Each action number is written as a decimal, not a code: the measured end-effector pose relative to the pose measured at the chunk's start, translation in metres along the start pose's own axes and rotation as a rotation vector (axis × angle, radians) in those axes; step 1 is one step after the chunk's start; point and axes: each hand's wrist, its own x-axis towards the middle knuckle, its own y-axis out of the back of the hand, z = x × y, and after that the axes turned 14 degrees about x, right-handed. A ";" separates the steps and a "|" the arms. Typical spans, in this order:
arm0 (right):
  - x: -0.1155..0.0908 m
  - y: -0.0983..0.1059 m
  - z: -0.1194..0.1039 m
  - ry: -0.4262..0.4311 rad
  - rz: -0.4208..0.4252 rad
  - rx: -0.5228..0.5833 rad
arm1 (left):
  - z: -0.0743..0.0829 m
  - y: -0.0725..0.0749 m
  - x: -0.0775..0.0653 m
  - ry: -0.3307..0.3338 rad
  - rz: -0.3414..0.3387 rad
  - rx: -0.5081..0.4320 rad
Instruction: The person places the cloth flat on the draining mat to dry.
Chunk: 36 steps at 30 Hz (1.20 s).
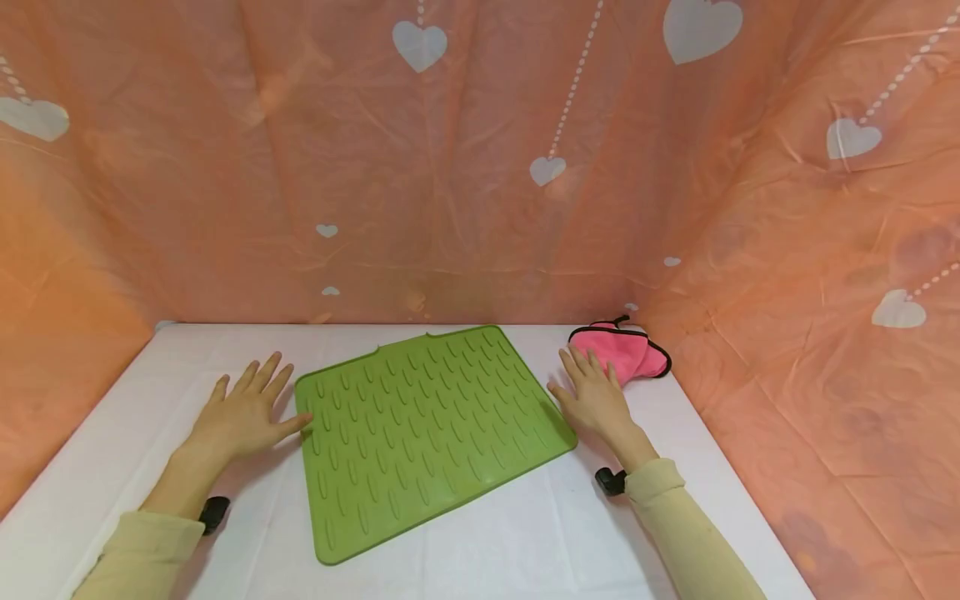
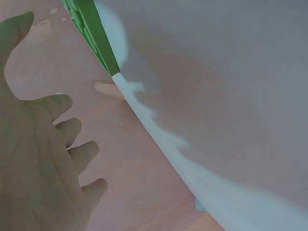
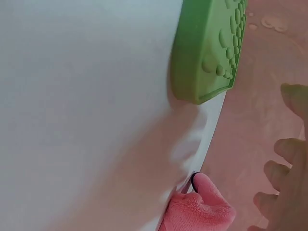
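Observation:
A green mat (image 1: 435, 417) with rows of raised ridges and a low rim lies tilted askew on the white table. To its left is my left hand (image 1: 240, 421), fingers spread and straight, the thumb over the mat's left edge in the head view. In the left wrist view this hand (image 2: 38, 144) holds nothing, and a corner of the mat (image 2: 101, 43) shows beyond it. My right hand (image 1: 597, 402), also with extended fingers, hovers by the mat's right edge, partly in front of a pink cloth (image 1: 622, 350) with black edging.
White cloth covers the table (image 1: 525, 533). Orange curtains (image 1: 480, 167) with white hearts hang behind and at both sides. Black devices sit at each wrist, one near the left (image 1: 214, 514) and one near the right (image 1: 610, 481). The pink cloth lies near the table's back right corner.

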 end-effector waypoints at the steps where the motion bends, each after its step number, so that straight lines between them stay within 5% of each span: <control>1: 0.000 0.000 0.000 0.002 0.003 0.003 | 0.001 0.000 -0.001 -0.001 0.001 0.002; 16: 0.006 0.012 0.018 0.033 0.055 0.008 | 0.013 -0.001 -0.017 -0.068 0.072 0.030; 36: 0.014 0.027 0.056 0.118 -0.091 -0.112 | 0.030 -0.018 -0.055 -0.195 0.143 0.024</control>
